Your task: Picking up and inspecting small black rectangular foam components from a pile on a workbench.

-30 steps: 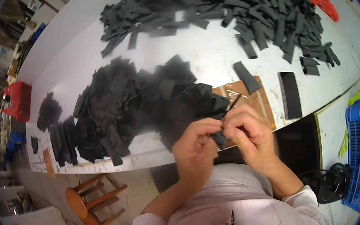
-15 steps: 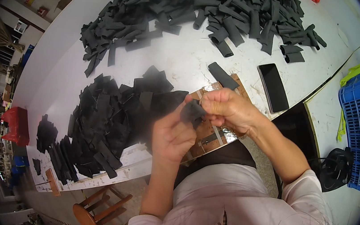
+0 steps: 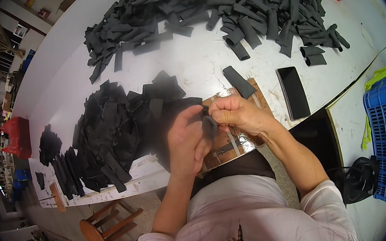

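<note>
Between my hands is a small dark grey fabric tube, its open end showing. My left hand grips it from the left, thumb raised along its edge. The fingers of my right hand pinch its upper right edge. Both hands are over a brown wooden board with metal strips at the table's near edge. A finished-looking grey fabric tube lies across the board's far end. Left of my left hand spreads a heap of flat black fabric pieces.
A large pile of grey fabric tubes covers the far side of the white table. A phone lies right of the board. Blue plastic baskets stand at the right, a wooden stool below left, a red bag beyond the left edge.
My right hand has shifted slightly left, nearer my left thumb. The fabric tube between my hands has turned, and its open end now faces me more narrowly.
</note>
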Motion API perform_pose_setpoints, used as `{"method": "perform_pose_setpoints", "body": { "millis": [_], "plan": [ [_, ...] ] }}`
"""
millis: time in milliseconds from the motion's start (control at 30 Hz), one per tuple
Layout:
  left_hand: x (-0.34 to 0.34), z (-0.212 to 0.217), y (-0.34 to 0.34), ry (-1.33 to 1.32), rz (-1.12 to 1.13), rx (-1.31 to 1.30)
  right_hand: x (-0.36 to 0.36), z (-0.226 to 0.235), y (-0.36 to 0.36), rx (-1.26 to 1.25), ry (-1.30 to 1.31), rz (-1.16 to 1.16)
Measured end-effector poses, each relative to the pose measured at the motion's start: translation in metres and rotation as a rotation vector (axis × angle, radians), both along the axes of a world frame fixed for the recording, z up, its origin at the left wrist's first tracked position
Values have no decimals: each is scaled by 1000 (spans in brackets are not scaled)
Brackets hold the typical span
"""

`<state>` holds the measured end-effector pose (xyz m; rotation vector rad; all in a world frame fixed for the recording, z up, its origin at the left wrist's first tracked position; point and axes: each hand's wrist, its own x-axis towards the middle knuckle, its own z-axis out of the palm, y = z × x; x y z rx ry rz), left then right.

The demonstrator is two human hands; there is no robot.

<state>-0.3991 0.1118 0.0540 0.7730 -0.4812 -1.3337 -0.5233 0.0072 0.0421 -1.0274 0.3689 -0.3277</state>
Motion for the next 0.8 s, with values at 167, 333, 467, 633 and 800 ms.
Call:
{"method": "perform_pose_setpoints", "body": {
  "millis": [167, 333, 467, 633, 800],
  "plan": [
    [7, 22, -6, 820, -128, 16, 5, 42, -3, -120, 40, 18],
    [12, 0, -4, 855, -203, -76, 11, 36, -15, -241, 227, 80],
    [6, -10, 0, 39, -39, 87, 0, -13, -7, 66, -2, 36],
    [11, 20, -8, -928, 198, -223, -2, 2, -4, -244, 143, -145],
    [1, 25, -11, -943, 244, -329, -9, 45, 8, -854, 108, -507]
  ]
}}
